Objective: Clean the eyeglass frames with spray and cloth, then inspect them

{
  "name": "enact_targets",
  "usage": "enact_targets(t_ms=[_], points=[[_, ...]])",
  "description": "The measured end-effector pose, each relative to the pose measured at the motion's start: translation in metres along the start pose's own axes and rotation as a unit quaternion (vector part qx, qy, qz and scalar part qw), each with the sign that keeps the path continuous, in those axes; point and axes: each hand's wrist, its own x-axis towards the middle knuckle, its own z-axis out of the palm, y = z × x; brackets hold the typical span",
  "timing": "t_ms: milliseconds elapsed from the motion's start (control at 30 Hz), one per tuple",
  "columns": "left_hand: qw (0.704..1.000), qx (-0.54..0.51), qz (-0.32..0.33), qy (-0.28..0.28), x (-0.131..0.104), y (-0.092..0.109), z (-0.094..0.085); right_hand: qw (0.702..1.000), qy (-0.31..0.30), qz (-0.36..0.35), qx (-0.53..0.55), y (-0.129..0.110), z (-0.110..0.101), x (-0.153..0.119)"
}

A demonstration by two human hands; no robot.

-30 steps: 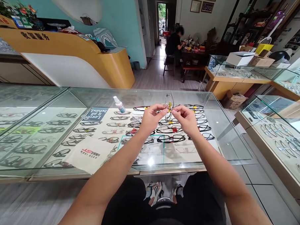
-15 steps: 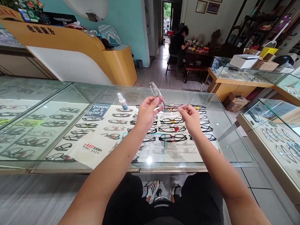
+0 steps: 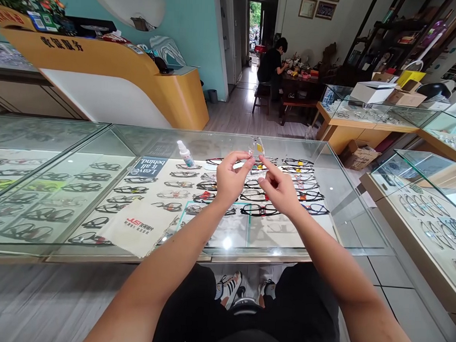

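A pair of clear-framed eyeglasses (image 3: pixel 258 145) is held up above the far part of the glass display case, a yellow patch showing at one lens. My left hand (image 3: pixel 230 177) is closed in a pinch on the near side of it, the thumb and index finger together. My right hand (image 3: pixel 279 187) points its index finger at the frame and seems to touch it. Its thumb stays apart from that finger, and the other fingers are curled. Both hands partly cover the rows of dark eyeglasses (image 3: pixel 262 210) lying in the case beneath.
On the glass top (image 3: pixel 347 216) stand a white spray bottle (image 3: pixel 186 155) and a pale cleaning cloth (image 3: pixel 134 230). A blue printed card (image 3: pixel 149 166) lies left of the bottle. More display cases (image 3: pixel 419 199) are to the right. A person (image 3: pixel 271 64) sits at a table behind.
My right hand has moved left toward my left hand and no longer pinches a thin temple arm out to the side. The eyeglasses have turned and shifted slightly right.
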Motion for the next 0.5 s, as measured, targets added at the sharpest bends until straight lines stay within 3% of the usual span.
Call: enact_targets(t_ms=[367, 500], points=[[0.989, 0.102, 0.076, -0.073, -0.004, 0.0, -0.003, 0.987, 0.155, -0.015, 0.029, 0.012, -0.014, 0.008], [0.995, 0.071, 0.032, -0.064, -0.003, 0.002, -0.002, 0.991, 0.129, -0.035, -0.011, 0.013, -0.014, 0.009]])
